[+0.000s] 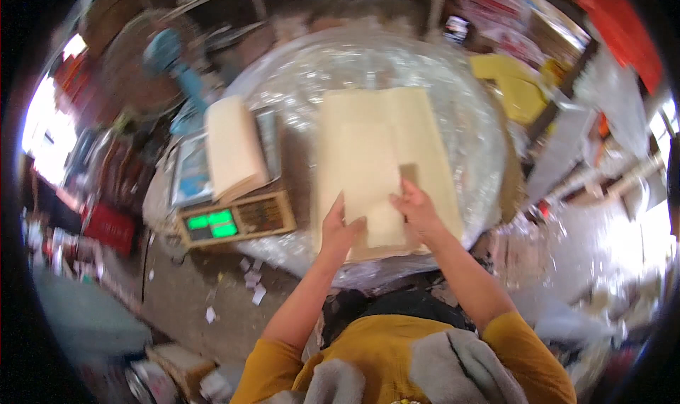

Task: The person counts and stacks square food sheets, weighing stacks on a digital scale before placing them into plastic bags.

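Note:
My left hand (340,232) and my right hand (418,210) grip a narrow cream paper stack (375,181) by its two long sides, near its lower end. I cannot tell how many sheets it has. Beneath it lies a larger cream paper sheet or stack (433,154), flat on a round table wrapped in clear plastic film (478,133). The held paper casts a shadow beside my right fingers. Left of my hands, another cream paper stack (234,143) rests curved over the metal pan of a digital scale (265,215) with lit green displays.
A light blue fan (164,53) stands behind the scale. Yellow material (510,87) and clear plastic bags (611,101) are at the right. Paper scraps (255,284) litter the floor at the left. A red box (109,228) sits farther left.

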### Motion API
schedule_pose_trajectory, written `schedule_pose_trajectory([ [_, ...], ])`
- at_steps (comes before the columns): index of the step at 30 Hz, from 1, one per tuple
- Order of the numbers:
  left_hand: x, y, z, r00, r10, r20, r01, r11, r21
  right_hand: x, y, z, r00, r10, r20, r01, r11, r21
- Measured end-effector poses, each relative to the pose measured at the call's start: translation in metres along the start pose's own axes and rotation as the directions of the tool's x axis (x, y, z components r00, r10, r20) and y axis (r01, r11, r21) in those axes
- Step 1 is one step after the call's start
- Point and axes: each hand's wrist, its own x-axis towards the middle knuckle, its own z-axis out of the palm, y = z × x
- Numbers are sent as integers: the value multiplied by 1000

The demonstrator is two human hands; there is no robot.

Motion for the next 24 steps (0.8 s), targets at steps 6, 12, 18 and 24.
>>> schedule_pose_trajectory([
  [6, 29, 125, -89, 905, 374, -204, -344, 924, 167, -18, -41, 25, 998, 46, 48, -39, 988, -147],
  [12, 61, 161, -219, 911, 245, -331, -212, 968, 134, -31, -3, 0, 978, 185, 94, -162, 964, -211],
  [18, 87, 134, -238, 924, 180, -338, -83, 956, 282, -29, 9, -12, 977, 212, 9, -200, 933, -299],
  [24, 77, 131, -223, 530, 777, -340, -144, 477, 867, -32, 4, 18, 997, 46, 68, 6, 789, -614],
])
